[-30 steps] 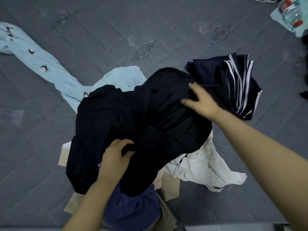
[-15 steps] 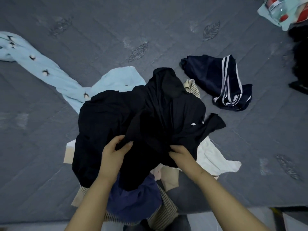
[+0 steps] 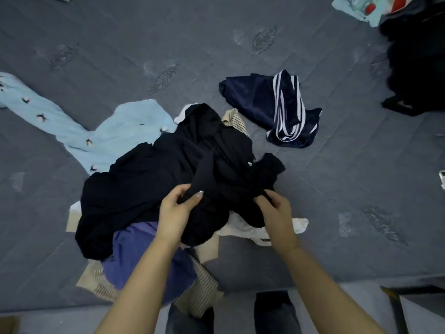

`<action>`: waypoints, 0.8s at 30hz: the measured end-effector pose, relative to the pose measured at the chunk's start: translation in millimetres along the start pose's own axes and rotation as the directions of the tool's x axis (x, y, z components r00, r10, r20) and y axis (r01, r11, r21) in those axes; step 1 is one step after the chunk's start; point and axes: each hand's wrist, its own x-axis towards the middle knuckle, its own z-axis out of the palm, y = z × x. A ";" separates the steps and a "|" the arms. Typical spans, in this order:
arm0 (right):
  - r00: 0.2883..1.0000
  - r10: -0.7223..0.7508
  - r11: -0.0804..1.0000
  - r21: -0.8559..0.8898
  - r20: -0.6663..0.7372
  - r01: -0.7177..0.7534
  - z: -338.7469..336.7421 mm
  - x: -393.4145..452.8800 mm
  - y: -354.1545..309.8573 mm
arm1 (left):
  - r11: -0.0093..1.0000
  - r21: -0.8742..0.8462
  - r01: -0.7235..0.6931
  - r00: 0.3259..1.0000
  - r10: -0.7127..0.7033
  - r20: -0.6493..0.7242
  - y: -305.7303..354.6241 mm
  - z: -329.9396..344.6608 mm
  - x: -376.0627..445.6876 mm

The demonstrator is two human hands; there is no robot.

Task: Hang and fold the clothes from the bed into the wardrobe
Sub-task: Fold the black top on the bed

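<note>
A crumpled black garment (image 3: pixel 149 179) tops a pile of clothes on the grey bed (image 3: pixel 120 44). My left hand (image 3: pixel 175 210) pinches a fold of it near the middle. My right hand (image 3: pixel 277 213) grips its right edge. Under it lie a purple-blue garment (image 3: pixel 134 251), a beige striped piece (image 3: pixel 199 292) and a white garment (image 3: pixel 255 230). A light blue garment (image 3: pixel 72 126) with small dark prints stretches left. Navy shorts with white stripes (image 3: pixel 272 104) lie apart, upper right of the pile.
A dark bag or clothing heap (image 3: pixel 416 56) sits at the right edge of the bed. A plastic bottle on a pale cloth (image 3: pixel 358 6) lies in the top right corner. The bed's near edge runs along the bottom, with my legs (image 3: pixel 233 314) against it.
My right hand dropped the striped navy shorts on the bed and came back to the black garment. Both hands now hold it, lifted and bunched a little more.
</note>
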 end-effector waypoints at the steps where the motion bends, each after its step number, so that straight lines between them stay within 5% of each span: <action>1: 0.998 -0.057 0.995 -0.083 -0.004 0.057 -22.8 -1.9 2.8 | 1.000 0.019 0.010 1.000 -0.010 0.004 -3.9 18.2 -5.7; 5: 0.968 -0.251 0.830 -0.521 -0.026 0.201 -113.0 -1.8 11.6 | 0.979 0.169 0.115 0.986 -0.133 0.101 -35.9 97.4 -39.0; 10: 0.965 -0.199 0.685 -0.729 -0.170 0.013 -204.2 19.1 31.4 | 0.909 0.413 0.062 0.925 -0.208 0.317 -66.2 175.7 -86.3; 13: 0.966 -0.058 0.679 -0.719 -0.252 -0.147 -230.2 27.7 49.9 | 0.873 0.487 -0.029 0.912 -0.176 0.370 -60.4 191.3 -77.7; 18: 0.904 0.341 0.829 -0.370 -0.258 -0.419 -224.5 35.8 84.9 | 0.643 0.736 -0.213 0.977 0.162 0.141 -40.9 195.4 -15.1; 21: 0.825 0.547 0.804 -0.185 -0.138 -0.564 -202.6 37.0 102.5 | 0.413 0.908 -0.067 0.997 0.001 0.073 -47.9 194.5 18.5; 24: 0.865 0.471 0.821 -0.273 -0.172 -0.501 -189.3 40.1 123.2 | 0.227 0.969 -0.097 0.986 -0.109 0.125 -63.2 189.6 30.8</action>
